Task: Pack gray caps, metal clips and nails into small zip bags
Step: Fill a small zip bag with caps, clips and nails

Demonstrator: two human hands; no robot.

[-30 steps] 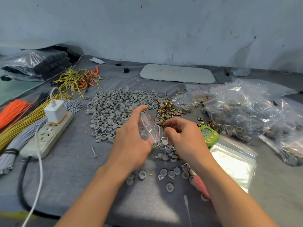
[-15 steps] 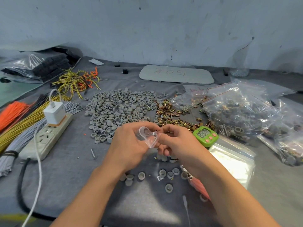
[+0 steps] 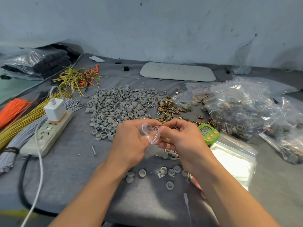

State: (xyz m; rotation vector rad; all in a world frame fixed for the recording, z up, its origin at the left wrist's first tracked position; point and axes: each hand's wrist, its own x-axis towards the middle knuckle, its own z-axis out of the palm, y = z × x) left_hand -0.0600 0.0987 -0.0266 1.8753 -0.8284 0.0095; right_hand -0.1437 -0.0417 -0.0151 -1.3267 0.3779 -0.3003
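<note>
A small clear bag [image 3: 151,132] is held up over the worktop [image 3: 68,169]. It is pinched on one side by the left hand [image 3: 131,143] and on the other side by the right hand [image 3: 182,138], and its mouth is seen open. A big pile of caps [image 3: 118,107] is spread behind the hands, and the clips [image 3: 168,108] are heaped just to its right. A few loose caps [image 3: 142,173] are scattered under the wrists. One nail [image 3: 94,150] is seen lying alone, left of the hands. A green timer [image 3: 209,133] is set beside the right hand, near a flat stack of empty bags [image 3: 234,159].
</note>
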